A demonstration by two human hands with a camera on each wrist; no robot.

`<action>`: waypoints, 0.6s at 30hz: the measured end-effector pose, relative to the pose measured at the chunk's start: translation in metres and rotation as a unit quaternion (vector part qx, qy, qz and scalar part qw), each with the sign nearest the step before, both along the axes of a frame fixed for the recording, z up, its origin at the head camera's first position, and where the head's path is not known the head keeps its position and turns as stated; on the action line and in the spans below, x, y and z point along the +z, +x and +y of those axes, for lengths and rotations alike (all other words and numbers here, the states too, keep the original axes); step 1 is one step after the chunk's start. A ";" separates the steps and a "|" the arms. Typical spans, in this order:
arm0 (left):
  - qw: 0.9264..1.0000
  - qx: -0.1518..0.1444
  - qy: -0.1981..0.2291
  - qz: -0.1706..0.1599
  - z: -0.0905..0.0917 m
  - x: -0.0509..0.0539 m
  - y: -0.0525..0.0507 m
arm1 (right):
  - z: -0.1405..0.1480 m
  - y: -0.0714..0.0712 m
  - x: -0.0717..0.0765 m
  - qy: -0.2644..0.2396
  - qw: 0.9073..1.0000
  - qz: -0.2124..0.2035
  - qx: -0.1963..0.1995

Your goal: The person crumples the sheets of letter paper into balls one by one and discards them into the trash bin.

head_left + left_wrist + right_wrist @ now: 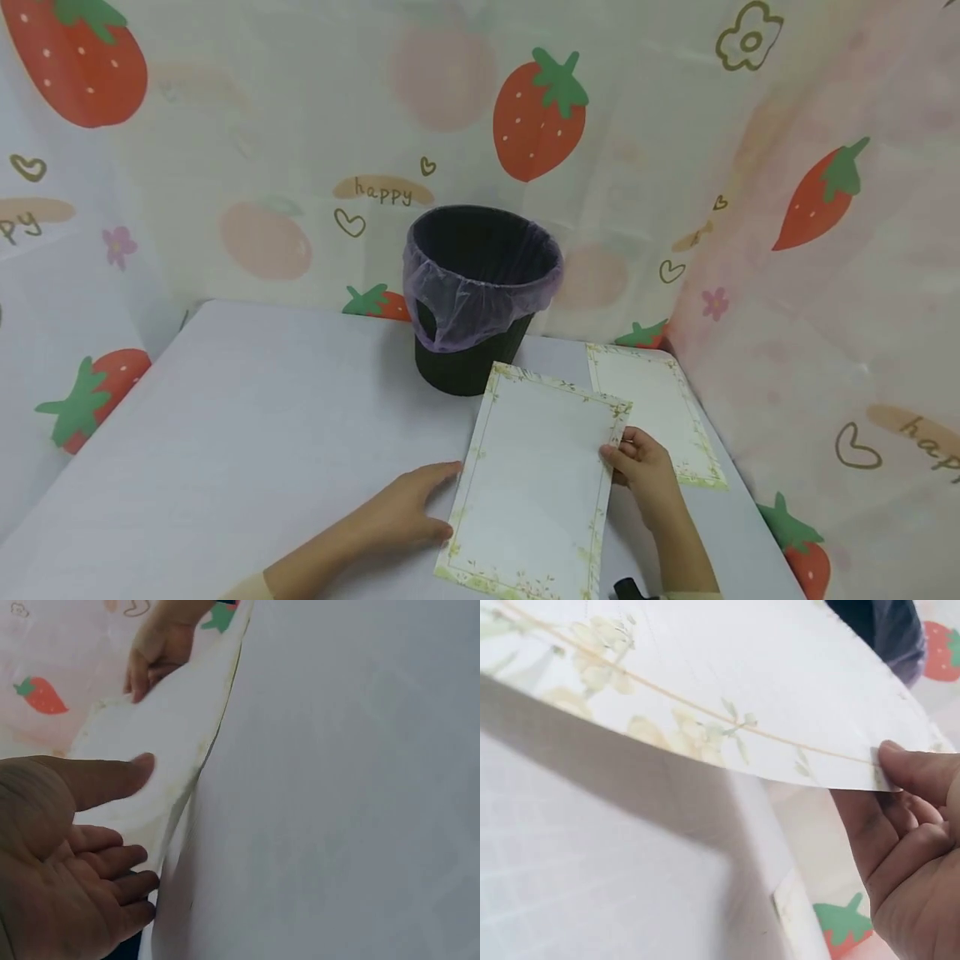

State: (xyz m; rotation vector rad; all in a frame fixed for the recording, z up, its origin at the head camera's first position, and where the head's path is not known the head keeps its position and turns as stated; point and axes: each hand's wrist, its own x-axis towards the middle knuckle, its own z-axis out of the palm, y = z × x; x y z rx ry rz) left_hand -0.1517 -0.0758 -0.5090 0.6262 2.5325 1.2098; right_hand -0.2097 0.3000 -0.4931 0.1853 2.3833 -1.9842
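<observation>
A sheet of paper (536, 483) with a leafy floral border is held tilted above the table in the head view. My right hand (647, 471) pinches its right edge, thumb on top and fingers underneath, as the right wrist view also shows with the thumb of that hand (922, 825) on the border. Close to the sheet's left edge is my left hand (401, 512). In the left wrist view this hand (67, 862) has its thumb spread apart from loosely bent fingers, with nothing pinched between them. Whether its fingertips touch the sheet I cannot tell.
Behind the sheet stands a black waste bin (468, 371) with a purple liner. A second bordered sheet (675, 433) lies at the table's right side. Part of a small black object (628, 588) shows at the bottom edge. Strawberry-printed curtains (300, 125) surround the white table (262, 417).
</observation>
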 end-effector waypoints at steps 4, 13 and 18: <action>0.999 0.008 0.041 -0.003 -0.001 0.006 -0.002 | -0.001 0.005 0.013 -0.026 0.999 0.022 0.002; 0.989 0.024 0.146 -0.005 -0.006 0.035 -0.003 | -0.011 0.014 0.053 -0.067 0.994 0.089 0.003; 0.988 0.041 0.145 0.031 -0.014 0.056 -0.002 | -0.022 0.016 0.074 -0.086 0.986 0.139 0.016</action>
